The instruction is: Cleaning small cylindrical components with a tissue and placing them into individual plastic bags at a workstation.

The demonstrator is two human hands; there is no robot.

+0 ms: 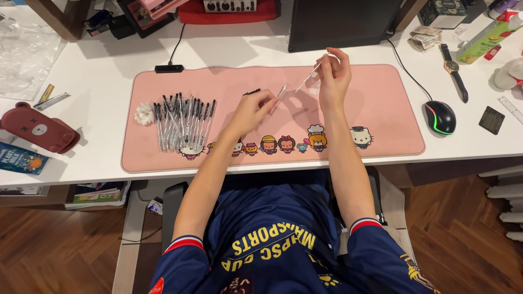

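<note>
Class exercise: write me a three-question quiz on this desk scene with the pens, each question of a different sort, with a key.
1. True or false: the left hand holds a clear pen barrel.
2. What does the right hand hold? A) thin pen refill B) computer mouse C) wristwatch
3. Fill in: the pile of pens lies on the ____ desk mat.

Key: 1 true; 2 A; 3 pink.
</note>
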